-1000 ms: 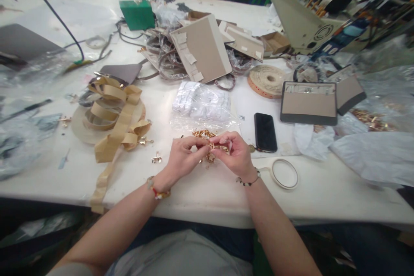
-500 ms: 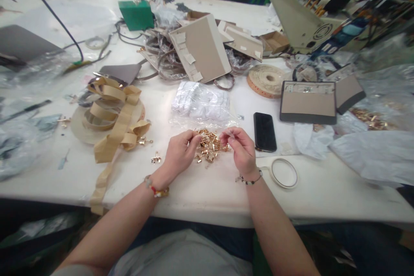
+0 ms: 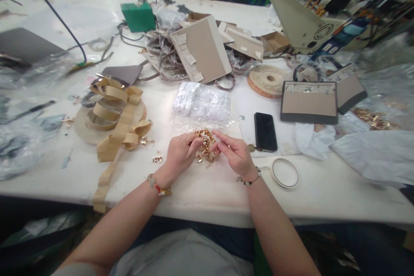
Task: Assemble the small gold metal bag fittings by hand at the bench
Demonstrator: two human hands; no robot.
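Observation:
A heap of small gold-coloured metal fittings (image 3: 205, 152) lies on the white table between my hands. My left hand (image 3: 181, 152) is at the heap's left side, thumb and fingers pressed together; whatever they pinch is hidden. From the right, my right hand (image 3: 236, 153) reaches over the heap with thumb and fingertips closed, and I cannot make out what is between them. A few loose gold fittings (image 3: 157, 158) sit left of my left hand. Just beyond the heap lies a clear plastic bag with white contents (image 3: 202, 102).
Right of my hands are a black phone (image 3: 265, 131) and a tape roll (image 3: 284, 173). Tan strap (image 3: 111, 127) is coiled at left. Grey-beige panels (image 3: 202, 49) pile up behind, near a green box (image 3: 138, 17). A beige machine (image 3: 296, 21) stands at back right.
My right hand has moved left over the heap, closer to my left hand. The left hand has stayed nearly in place. A small round object now shows beside the phone.

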